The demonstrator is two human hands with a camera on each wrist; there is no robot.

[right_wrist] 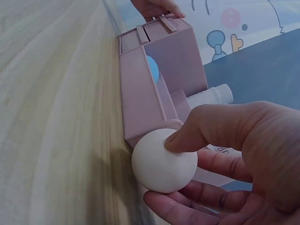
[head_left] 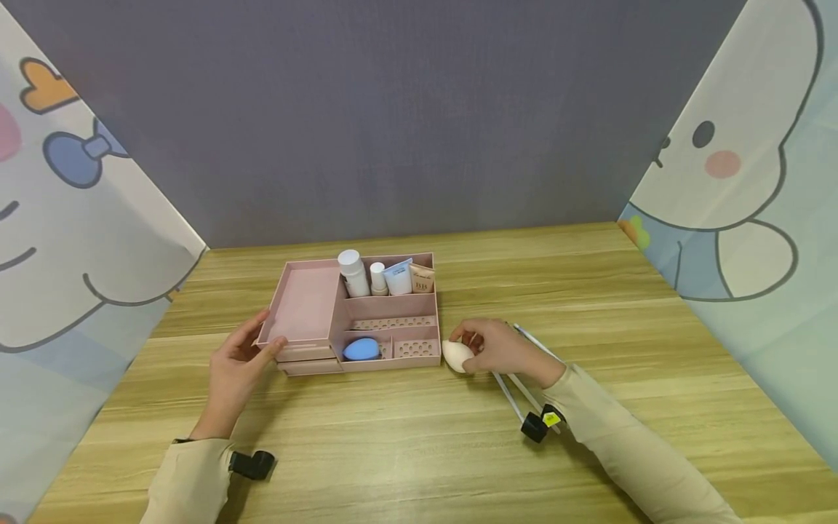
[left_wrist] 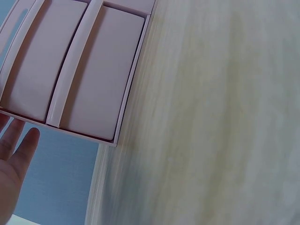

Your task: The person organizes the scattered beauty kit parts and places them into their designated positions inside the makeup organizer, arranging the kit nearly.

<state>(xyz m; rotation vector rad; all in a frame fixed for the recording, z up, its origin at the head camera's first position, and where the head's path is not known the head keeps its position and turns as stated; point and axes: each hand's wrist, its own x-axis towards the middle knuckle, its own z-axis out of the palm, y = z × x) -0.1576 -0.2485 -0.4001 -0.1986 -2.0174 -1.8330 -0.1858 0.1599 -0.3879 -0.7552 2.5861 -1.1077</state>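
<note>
A pink desk organizer (head_left: 313, 298) stands on the table. My left hand (head_left: 233, 366) grips its front left corner, thumb on the front edge and fingers along the side. My right hand (head_left: 500, 348) pinches a cream, egg-shaped makeup sponge (right_wrist: 164, 161) between thumb and fingers, close beside the organizer's front right corner. A blue makeup sponge (head_left: 361, 349) lies in the front middle compartment. In the back compartment stand a white bottle (head_left: 354, 275), a smaller white-capped bottle (head_left: 378, 279), a blue-and-white tube (head_left: 398, 278) and a beige tube (head_left: 422, 279).
Thin pale sticks (head_left: 508, 397) lie on the wooden table (head_left: 393, 451) under my right forearm. Two drawers (left_wrist: 96, 70) form the organizer's left front. A grey panel (head_left: 406, 124) rises behind the table, with cartoon-printed panels (head_left: 727, 182) at both sides.
</note>
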